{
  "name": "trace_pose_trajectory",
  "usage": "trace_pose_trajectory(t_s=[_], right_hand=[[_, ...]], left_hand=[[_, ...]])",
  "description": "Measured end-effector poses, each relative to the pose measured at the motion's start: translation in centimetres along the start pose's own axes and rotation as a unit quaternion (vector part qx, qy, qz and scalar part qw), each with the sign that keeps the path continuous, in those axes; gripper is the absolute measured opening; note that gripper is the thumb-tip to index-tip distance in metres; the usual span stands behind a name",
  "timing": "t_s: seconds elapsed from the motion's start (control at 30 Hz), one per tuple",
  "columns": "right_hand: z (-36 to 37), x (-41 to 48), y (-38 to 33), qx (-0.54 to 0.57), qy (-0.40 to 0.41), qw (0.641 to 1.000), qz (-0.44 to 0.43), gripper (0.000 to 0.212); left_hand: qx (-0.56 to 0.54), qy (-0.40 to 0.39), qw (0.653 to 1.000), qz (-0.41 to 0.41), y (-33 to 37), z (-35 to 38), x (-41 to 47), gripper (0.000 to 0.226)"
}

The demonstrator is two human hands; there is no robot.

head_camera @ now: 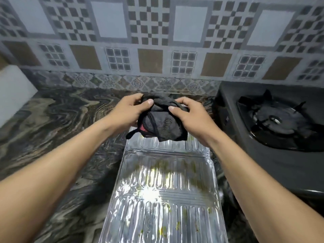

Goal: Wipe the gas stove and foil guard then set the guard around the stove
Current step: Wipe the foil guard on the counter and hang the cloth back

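Note:
A bunched black cloth (162, 122) hangs in the air, held from both sides. My left hand (128, 111) grips its left part and my right hand (190, 117) grips its right part. Below the cloth the ribbed foil guard (163, 190) lies flat on the counter, shiny, with yellowish-green stains on its panels. The dark gas stove (273, 130) stands at the right, its black burner and pan support (276, 118) in view. Its right end is cut off by the frame.
The dark marbled counter (61, 120) stretches to the left of the foil. A patterned tiled wall (149, 41) rises behind. A white block-like object (14, 88) stands at the far left edge.

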State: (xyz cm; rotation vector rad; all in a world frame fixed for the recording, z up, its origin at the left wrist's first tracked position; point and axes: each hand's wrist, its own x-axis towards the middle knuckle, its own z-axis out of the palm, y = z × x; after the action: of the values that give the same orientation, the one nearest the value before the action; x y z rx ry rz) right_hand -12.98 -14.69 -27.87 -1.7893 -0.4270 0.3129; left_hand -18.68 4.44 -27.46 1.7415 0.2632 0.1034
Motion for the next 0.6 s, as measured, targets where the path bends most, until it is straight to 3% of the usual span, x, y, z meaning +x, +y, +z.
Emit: trace_pose_trajectory(t_s=[0.2,0.33,0.43,0.6], right_hand=[[2.2,3.4,2.7,-0.001,-0.029,0.998,0.047,0.022],[3.6,5.0,5.7,-0.027,0.006,0.998,0.058,0.013],[4.4,6.8,7.7,-0.061,0.027,0.996,0.064,0.01],[5.7,10.1,10.4,-0.108,0.085,0.984,0.111,0.01]], left_hand=[[-0.007,0.061,0.997,-0.049,-3.4,-0.3,2.3,0.009],[0.016,0.068,0.994,-0.083,-6.8,-0.1,4.5,0.002],[0.069,0.069,0.993,-0.072,-8.8,-0.2,6.8,0.012],[0.19,0.042,0.979,-0.058,-11.7,-0.6,11.1,0.009]])
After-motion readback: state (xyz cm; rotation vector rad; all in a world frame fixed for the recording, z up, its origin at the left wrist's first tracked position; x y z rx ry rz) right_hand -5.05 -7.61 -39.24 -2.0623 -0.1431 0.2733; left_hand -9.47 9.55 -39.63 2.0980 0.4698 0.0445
